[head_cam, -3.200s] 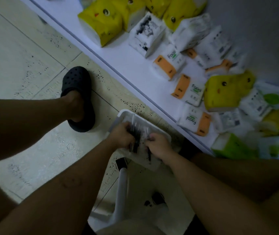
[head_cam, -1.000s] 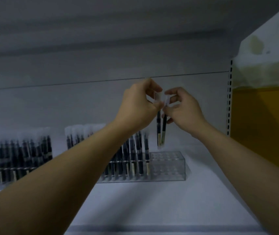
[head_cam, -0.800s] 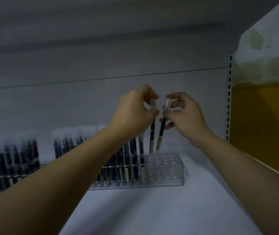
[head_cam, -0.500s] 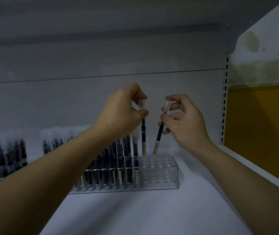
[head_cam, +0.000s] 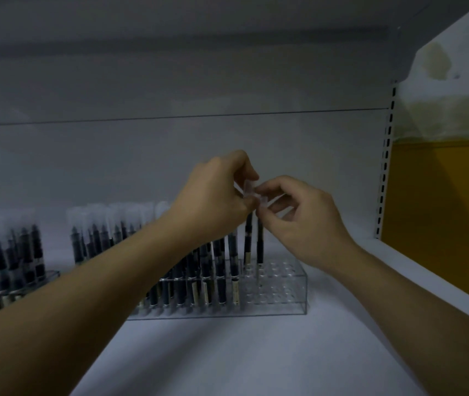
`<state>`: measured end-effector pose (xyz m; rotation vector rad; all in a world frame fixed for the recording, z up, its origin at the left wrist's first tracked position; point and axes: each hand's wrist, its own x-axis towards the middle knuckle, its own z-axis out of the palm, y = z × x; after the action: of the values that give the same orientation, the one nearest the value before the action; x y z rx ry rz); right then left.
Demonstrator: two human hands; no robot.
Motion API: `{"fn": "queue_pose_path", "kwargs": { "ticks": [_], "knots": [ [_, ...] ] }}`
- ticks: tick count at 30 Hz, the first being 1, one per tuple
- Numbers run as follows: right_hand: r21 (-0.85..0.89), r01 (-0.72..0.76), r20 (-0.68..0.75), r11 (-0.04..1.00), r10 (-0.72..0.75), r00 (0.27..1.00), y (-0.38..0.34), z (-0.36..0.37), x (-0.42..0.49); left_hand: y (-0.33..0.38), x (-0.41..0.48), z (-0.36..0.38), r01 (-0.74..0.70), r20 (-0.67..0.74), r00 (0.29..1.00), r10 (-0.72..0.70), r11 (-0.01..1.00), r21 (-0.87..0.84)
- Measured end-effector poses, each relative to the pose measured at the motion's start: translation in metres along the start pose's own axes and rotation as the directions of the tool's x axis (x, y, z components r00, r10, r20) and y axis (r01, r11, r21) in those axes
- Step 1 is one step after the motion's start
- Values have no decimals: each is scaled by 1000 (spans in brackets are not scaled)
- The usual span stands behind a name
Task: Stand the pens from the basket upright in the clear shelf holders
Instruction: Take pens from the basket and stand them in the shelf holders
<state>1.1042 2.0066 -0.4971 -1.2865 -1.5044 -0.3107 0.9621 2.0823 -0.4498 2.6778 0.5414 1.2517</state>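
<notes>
Now left hand (head_cam: 213,195) pinches pen (head_cam: 248,237), right hand (head_cam: 304,221) pinches second pen (head_cam: 260,242), tips at clear holder (head_cam: 281,295); labels blurred.

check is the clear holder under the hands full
Not full: the clear holder has empty holes at its right end, pens elsewhere.

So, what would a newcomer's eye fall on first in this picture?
Two bare hands meet at the centre: the left hand and the right hand each pinch one slim black clear-capped pen, left pen and right pen, upright over the empty right end of the clear plastic holder. Rows of dark pens fill its left part, and a mustard-yellow panel stands far right.
</notes>
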Motion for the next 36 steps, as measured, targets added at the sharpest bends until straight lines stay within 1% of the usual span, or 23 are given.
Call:
{"fn": "queue_pose_path", "kwargs": {
  "ticks": [2,6,9,11,13,19,23,30,33,36],
  "knots": [
    [-48,23,14,999,-22,1000,-1,0,-1,-1,-2,-2,-6,35,999,3,996,85],
    [-14,12,33,1000,-12,999,-1,-1,-1,4,-3,-9,-25,57,998,10,964,263],
    [-18,-6,37,1000,7,999,-1,-1,-2,6,-2,-14,-14,107,994,-23,941,339],
    [-19,-16,34,1000,17,999,-1,-2,-1,4,-2,-15,17,125,990,-63,940,340],
    [-22,-24,33,999,25,999,-1,-2,-2,2,-4,-15,22,131,989,-69,944,329],
    [-70,-23,69,997,27,997,-5,-2,-4,0,-14,-17,-62,166,986,-8,909,412],
    [-195,-28,105,980,49,993,-17,-3,-4,5,-28,-21,-110,163,986,42,895,432],
    [-400,35,158,916,31,987,-58,-14,-24,11,-64,-45,-123,98,991,91,909,399],
    [-402,64,193,913,16,981,-84,-13,-41,13,-93,-60,-120,48,993,110,923,365],
    [-357,101,247,929,-10,969,-113,-3,-65,11,-135,-72,-87,0,996,93,938,336]
  ]
}}
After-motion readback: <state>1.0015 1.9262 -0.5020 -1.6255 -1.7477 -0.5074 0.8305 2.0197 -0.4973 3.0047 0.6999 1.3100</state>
